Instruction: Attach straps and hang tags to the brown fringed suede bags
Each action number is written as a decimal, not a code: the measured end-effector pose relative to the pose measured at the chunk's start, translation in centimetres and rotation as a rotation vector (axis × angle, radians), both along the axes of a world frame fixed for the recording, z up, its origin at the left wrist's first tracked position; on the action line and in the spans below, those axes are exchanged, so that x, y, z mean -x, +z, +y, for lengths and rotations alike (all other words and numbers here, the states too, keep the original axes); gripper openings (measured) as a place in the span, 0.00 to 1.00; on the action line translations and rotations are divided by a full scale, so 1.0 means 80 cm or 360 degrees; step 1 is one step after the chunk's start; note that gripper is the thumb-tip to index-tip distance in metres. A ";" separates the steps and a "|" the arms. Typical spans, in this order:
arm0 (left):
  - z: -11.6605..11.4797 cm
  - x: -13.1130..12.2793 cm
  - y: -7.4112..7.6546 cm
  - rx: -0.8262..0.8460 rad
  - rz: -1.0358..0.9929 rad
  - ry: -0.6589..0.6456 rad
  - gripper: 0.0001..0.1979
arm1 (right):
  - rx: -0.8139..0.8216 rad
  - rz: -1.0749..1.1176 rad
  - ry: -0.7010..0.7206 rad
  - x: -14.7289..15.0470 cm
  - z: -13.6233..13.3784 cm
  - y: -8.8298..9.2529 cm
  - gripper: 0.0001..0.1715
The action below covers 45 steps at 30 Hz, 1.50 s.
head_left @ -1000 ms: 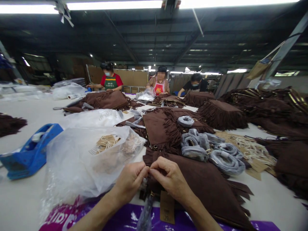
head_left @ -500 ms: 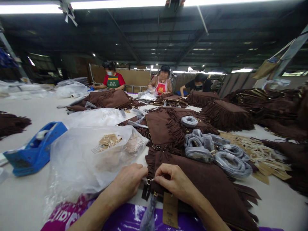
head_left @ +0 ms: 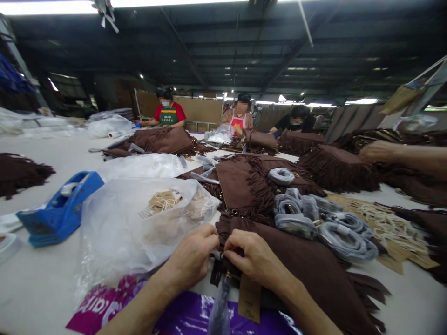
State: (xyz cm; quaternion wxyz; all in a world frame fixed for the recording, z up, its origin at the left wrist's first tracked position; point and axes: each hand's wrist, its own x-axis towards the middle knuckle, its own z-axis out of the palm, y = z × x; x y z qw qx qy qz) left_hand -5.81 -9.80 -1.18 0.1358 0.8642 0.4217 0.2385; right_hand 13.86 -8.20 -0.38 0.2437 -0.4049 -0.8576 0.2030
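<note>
Broadly, white tabletop, near edge out of frame. Fringed brown bag lies flat toward that edge, partly over a purple plastic sheet. Clear plastic bag with tags inside sits to its left; blue tape dispenser farther toward the tabletop's left side. Past the brown bag, wrapped coils lie loose. At the right edge of view, a co-worker's hand reaches in over other brown goods.

Both my hands meet at the brown bag's near left corner. Right hand: thumb and forefinger pinched together on that corner. Left hand: curled in just beside it; a pale bit shows at the fingertips, but I cannot tell whether they clamp it.

Progress, my judgement: paper tag already hangs at the bag's near side, and the zip pull's tassel is in its wrap. Corner work looks unfinished.

Hard to make out: whatever sits between my fingertips, most of the tag's print. The tassel's lower end is cut off by the frame.
</note>
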 end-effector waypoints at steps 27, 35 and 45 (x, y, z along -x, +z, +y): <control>0.005 0.004 0.000 0.0046 -0.0203 0.0158 0.13 | 0.0090 -0.0048 0.0121 0.004 0.005 0.015 0.09; 0.005 -0.002 0.003 0.0069 -0.0223 0.0262 0.13 | 0.0076 -0.0278 0.0083 0.008 0.003 0.020 0.09; 0.009 -0.006 0.009 -0.0112 -0.0170 0.0151 0.10 | 0.0512 0.0316 0.0081 0.015 0.011 -0.008 0.21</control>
